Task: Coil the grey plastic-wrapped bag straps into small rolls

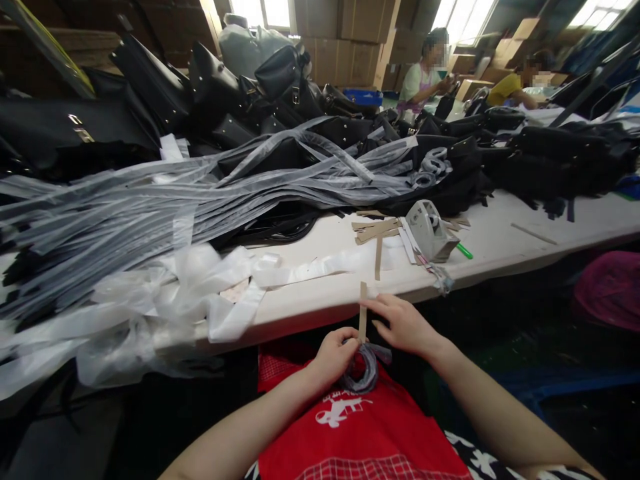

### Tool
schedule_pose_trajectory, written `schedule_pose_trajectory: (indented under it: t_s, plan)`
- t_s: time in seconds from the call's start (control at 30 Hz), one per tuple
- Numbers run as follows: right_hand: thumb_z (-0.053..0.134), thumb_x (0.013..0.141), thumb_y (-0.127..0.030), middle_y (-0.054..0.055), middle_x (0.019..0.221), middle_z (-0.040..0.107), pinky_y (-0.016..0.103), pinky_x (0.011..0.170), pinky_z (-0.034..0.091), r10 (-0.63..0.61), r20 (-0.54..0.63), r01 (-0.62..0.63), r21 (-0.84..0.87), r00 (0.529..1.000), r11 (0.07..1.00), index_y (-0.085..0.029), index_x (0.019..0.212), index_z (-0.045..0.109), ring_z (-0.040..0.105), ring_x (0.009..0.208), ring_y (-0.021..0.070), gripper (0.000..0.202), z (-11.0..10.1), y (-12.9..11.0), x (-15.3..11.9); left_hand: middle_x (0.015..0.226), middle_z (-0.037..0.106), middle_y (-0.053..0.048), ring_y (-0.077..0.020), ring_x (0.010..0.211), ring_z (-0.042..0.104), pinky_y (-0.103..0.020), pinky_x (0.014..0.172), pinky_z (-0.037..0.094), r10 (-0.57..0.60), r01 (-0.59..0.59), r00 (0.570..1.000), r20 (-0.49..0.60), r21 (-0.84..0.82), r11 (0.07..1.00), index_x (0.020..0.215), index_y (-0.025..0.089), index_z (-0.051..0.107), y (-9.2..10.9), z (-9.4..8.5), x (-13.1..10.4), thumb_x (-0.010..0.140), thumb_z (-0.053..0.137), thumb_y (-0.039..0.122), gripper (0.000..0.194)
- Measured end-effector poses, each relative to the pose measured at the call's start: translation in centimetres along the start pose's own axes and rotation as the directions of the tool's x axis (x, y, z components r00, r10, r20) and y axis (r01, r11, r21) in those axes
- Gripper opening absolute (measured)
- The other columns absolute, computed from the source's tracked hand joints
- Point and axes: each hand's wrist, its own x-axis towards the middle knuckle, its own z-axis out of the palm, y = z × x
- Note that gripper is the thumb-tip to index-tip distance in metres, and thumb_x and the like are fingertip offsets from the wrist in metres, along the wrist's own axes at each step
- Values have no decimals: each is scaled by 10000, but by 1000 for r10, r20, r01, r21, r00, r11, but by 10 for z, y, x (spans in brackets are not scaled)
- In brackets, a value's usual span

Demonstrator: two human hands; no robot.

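– What does your left hand (340,352) have?
– I'm pinching a coiled grey strap (369,381) by its top, in front of my red apron (305,423), just off the table edge (300,313). A brown paper strip (363,299) stands up from the pinch.
– And your right hand (404,323)?
– My fingertips touch that strip's upper part, thumb apart from index finger; whether I'm gripping it, I can't tell.
– What lies beyond?
– A tape dispenser (431,230) beside loose brown strips (375,231), and a heap of long grey straps (200,193).
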Motion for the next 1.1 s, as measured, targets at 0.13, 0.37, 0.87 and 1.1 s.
schedule_pose_trajectory:
  t_s: [0.13, 0.37, 0.87, 1.1]
  plan:
    - [488, 887, -178, 100, 850, 687, 359, 747, 486, -54, -59, 47, -111, 997, 993, -220, 1122, 696, 608, 795, 231, 317, 13, -17, -13, 750, 669, -31, -162, 706, 574, -264, 700, 455, 81, -83, 995, 54, 34, 996, 764, 143, 687, 8, 0, -4, 756, 478, 232, 227]
    - [597, 841, -144, 11, 698, 660, 288, 586, 488, 261, -470, -30, 445, 843, 895, -243, 977, 696, 611, 616, 161, 195, -24, -41, -52, 571, 599, -9, -125, 461, 511, -238, 485, 430, -176, 184, 981, 77, -114, 976, 871, 129, 679, -3, -4, 1, 849, 422, 308, 314]
    - [648, 798, -118, 29, 694, 695, 293, 571, 452, -263, -341, 242, -103, 903, 965, -146, 1037, 630, 610, 600, 152, 242, 8, -72, -69, 794, 694, -52, -159, 657, 625, -272, 649, 501, -88, 87, 996, 21, 41, 995, 923, 149, 676, -9, -11, 1, 876, 478, 375, 304]
    - [634, 817, -151, 42, 715, 707, 294, 577, 465, -313, -335, 299, -94, 889, 949, -136, 1045, 627, 623, 610, 153, 229, 15, -81, -66, 919, 704, -62, -186, 819, 644, -298, 776, 500, -81, 81, 997, -6, 12, 997, 970, 156, 662, -9, -28, -17, 857, 540, 388, 286]
